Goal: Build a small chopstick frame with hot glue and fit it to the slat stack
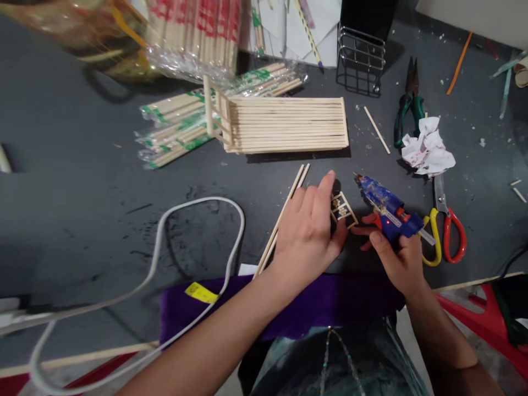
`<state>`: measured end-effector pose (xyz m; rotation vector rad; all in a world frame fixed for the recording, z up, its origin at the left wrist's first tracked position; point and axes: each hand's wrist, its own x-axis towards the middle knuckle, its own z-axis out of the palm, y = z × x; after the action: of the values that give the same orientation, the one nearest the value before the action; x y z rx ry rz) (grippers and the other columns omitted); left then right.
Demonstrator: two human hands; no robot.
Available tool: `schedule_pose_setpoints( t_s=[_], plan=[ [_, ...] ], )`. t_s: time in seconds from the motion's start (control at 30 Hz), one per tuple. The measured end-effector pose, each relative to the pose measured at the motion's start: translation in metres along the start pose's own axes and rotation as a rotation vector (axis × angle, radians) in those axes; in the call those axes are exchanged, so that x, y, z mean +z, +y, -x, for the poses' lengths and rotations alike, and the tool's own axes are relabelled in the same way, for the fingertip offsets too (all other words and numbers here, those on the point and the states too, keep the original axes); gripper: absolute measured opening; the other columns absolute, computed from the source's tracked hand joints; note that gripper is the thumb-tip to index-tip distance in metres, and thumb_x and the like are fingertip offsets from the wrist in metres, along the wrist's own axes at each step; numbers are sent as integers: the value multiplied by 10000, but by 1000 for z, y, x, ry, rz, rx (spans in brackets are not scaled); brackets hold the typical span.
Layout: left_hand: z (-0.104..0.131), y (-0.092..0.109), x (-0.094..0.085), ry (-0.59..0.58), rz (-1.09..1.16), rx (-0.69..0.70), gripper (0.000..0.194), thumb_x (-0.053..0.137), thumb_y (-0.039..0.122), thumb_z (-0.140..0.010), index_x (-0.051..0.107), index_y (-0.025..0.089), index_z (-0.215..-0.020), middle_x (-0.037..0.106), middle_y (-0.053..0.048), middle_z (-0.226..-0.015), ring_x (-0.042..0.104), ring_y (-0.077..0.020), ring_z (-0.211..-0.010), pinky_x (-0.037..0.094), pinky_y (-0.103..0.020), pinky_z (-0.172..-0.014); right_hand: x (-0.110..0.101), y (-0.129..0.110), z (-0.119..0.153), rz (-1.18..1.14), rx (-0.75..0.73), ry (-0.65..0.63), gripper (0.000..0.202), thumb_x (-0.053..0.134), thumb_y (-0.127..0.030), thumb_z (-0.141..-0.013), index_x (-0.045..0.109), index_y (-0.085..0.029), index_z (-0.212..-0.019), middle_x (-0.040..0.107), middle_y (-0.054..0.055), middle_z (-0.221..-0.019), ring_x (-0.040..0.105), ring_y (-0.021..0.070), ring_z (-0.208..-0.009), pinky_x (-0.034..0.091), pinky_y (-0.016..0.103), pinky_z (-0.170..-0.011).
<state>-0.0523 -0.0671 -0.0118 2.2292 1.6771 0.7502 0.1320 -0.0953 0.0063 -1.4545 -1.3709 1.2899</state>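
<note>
My left hand (pixel 307 228) holds a small wooden stick frame (pixel 345 211), its thumb at the near edge and index finger stretched out past the far side. Small cut-out shapes show inside the frame. In my right hand (pixel 398 258) is a blue hot glue gun (pixel 383 201), its nozzle pointing up and left, above the frame's right side. A clear glue stick (pixel 426 237) pokes out of its back, and a small red light glows on its body. Two long thin wooden sticks (pixel 277 231) lie beside and partly under my left hand.
Beyond my hands lies a model of glued sticks (pixel 289 124), overlapping wrapped chopsticks (pixel 177 129). On the right are pliers (pixel 408 104), crumpled paper (pixel 429 148) and scissors (pixel 441 201). A wire holder (pixel 361 58) stands at the back; a white cable (pixel 159 242) loops at left.
</note>
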Motion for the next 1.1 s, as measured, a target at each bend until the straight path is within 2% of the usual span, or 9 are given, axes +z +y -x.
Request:
schedule_pose_setpoints(
  t_s=[0.23,0.47,0.67,0.9,1.1],
  plan=[
    [-1,1,4,22,-39,8,672,524,232,-912,277,56,-1512,635,-166,-1069,586,-310,-929,507,-469,-830,1,-4,-2,33,-4,38,178,672,-347,-930,690,-236,-1067,787,57,-1012,754,185,-694,672,319,-621],
    [-2,1,6,48,-81,13,647,534,267,-915,310,43,-1479,638,-168,-1061,591,-311,-934,500,-442,-802,2,2,-2,-52,9,17,197,674,-326,-932,666,-260,-1117,778,57,-1064,779,249,-934,684,331,-646],
    [-3,3,8,48,-124,-2,700,567,265,-875,305,75,-1495,635,-140,-1041,603,-305,-923,477,-417,-778,2,1,-2,-40,29,22,220,677,-389,-934,670,-253,-1106,786,54,-1069,781,234,-879,685,324,-641],
    [-3,4,8,4,-82,-40,725,576,259,-863,323,72,-1516,634,-162,-1067,593,-324,-962,468,-445,-810,1,-1,-3,-10,14,23,202,672,-371,-935,680,-252,-1098,796,45,-989,770,214,-749,680,332,-626],
    [-4,4,8,19,-103,-23,705,576,257,-861,341,59,-1496,642,-159,-1063,597,-312,-941,468,-433,-796,2,-1,-2,-36,15,25,196,676,-355,-936,676,-259,-1107,793,48,-1032,779,221,-800,679,331,-633]
  ],
)
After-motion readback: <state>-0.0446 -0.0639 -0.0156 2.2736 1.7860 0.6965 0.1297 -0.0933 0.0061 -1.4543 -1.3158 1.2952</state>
